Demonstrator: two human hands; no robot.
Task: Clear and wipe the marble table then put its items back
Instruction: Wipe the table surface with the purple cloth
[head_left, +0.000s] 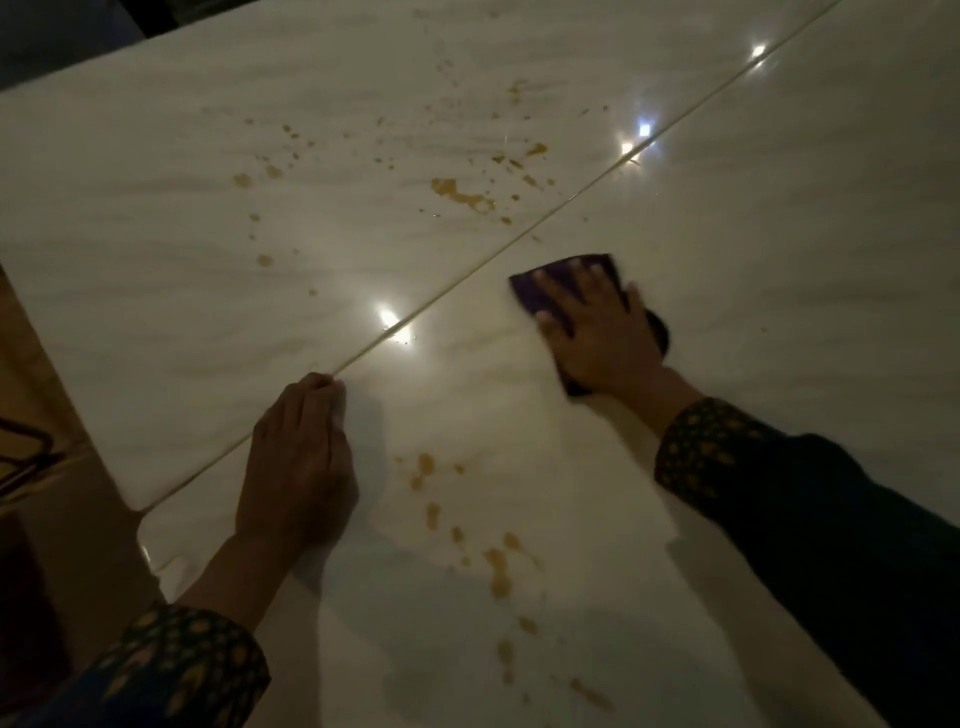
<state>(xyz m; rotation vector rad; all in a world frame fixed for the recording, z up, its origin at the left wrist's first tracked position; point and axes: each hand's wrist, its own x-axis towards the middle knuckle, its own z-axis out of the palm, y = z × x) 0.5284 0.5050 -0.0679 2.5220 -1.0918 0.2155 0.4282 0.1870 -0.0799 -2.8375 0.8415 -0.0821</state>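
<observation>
Left hand (298, 462) lay flat near tabletop's (779, 249) left edge, fingers relaxed, likely bracing. Orange stains (460, 193) dotted middle and near edge, unwiped. Right hand (597, 332) pressed purple cloth (550, 283) flat, fingers spread wide, for scrubbing.

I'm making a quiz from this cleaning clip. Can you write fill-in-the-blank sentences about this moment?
1. The right hand presses a ____ cloth flat on the marble table.
2. The left hand holds ____ and rests on the table.
3. The stains beyond the seam are ____ in colour.

Missing words: purple; nothing; orange-brown
</observation>
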